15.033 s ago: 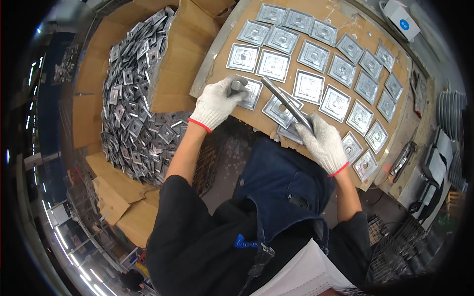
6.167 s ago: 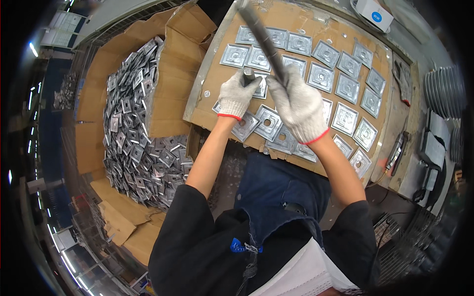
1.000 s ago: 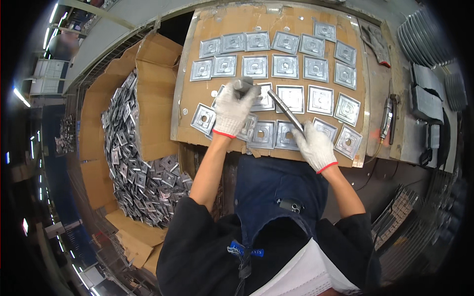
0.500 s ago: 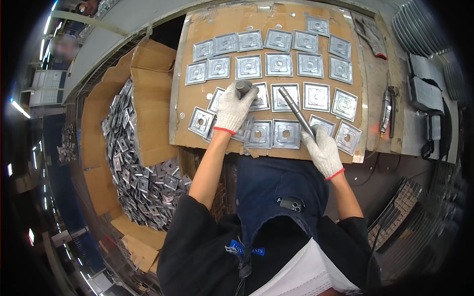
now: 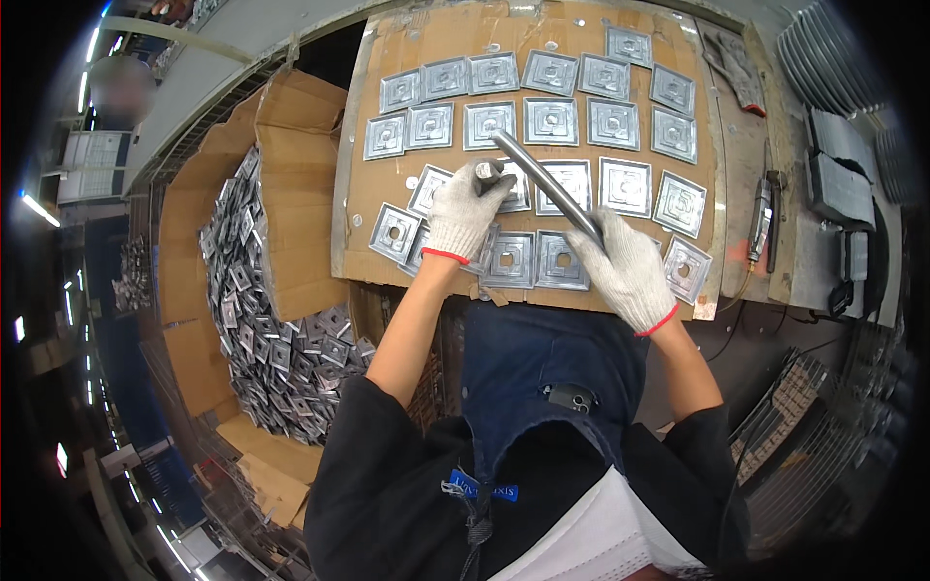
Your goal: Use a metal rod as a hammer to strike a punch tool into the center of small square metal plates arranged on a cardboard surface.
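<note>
From the head view we see our gloved left hand pinching a small metal piece above its fingers; our right hand's fingers curl around a rod over plates on the desk.

A workbench fills the upper part of the view, its top covered by a brown cardboard sheet with frayed edges and a strip of bare wood along its right side. To the left stands a large open cardboard box, its flaps folded out, and beyond it run grey rails and a dim floor lit by bright strip lights along the left rim. On the right sit dark trays and stacked grey ribbed parts, with a wire rack lower down in shadow.
</note>
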Tool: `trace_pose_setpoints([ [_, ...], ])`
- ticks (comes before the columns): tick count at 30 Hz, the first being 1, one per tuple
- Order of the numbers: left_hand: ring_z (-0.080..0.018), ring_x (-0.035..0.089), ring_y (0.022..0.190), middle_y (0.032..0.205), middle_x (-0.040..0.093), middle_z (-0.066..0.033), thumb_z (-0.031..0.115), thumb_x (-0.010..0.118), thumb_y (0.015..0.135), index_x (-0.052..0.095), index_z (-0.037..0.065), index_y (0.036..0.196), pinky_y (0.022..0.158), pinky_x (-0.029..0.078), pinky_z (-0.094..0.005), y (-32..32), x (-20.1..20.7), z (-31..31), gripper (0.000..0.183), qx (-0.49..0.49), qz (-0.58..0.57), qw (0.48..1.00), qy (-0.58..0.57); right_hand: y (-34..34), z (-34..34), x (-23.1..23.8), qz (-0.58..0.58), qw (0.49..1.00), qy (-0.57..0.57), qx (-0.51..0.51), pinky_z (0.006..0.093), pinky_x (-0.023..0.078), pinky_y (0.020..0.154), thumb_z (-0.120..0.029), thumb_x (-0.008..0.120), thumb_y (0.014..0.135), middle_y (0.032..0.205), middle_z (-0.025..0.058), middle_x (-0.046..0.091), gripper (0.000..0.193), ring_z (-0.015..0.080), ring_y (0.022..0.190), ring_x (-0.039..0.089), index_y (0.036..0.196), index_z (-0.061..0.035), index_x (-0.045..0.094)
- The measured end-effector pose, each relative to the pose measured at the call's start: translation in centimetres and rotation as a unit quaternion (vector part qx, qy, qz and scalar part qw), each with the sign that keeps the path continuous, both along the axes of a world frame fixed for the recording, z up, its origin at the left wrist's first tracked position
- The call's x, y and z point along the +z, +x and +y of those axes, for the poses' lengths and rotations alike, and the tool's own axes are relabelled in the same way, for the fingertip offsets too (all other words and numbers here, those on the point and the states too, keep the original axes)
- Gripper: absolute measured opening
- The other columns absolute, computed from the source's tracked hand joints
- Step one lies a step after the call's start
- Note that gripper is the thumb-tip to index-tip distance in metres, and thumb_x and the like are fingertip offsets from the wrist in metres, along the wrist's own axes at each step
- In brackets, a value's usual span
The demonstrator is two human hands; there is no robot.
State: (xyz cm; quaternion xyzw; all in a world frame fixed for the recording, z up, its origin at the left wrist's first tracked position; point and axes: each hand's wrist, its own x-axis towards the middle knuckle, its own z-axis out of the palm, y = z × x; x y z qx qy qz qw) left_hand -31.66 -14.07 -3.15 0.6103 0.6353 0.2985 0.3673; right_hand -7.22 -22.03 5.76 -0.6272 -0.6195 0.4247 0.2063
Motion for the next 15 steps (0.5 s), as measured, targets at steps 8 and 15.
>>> trace_pose_setpoints([
  [8, -0.0312, 0.08, 0.095, 0.102, 0.081, -0.019, 0.035, 0.084, 0.093, 0.076, 0.003, 0.12, 0.084, 0.062, -0.0407, -0.5, -0.7, 0.3, 0.042, -0.024, 0.053, 0.998, 0.015, -4.4, 3.4, 2.5, -0.075, 0.986, 0.121, 0.081, 0.0497, 0.059, 0.062, -0.044, 0.058, 0.11, 0.074, 0.018, 0.072, 0.043, 0.0397, 0.069, 0.074, 0.12, -0.0031, 0.062],
  [15, -0.0304, 0.079, 0.091, 0.098, 0.08, -0.0193, 0.035, 0.081, 0.096, 0.074, -0.001, 0.116, 0.081, 0.06, -0.0409, -0.5, 0.7, 0.3, 0.042, -0.033, 0.029, 0.999, -0.019, -3.5, 2.5, 0.4, -0.168, 0.973, 0.096, 0.123, 0.0542, 0.059, 0.063, -0.046, 0.059, 0.108, 0.071, 0.0186, 0.069, 0.043, 0.0429, 0.069, 0.073, 0.115, -0.0038, 0.06],
])
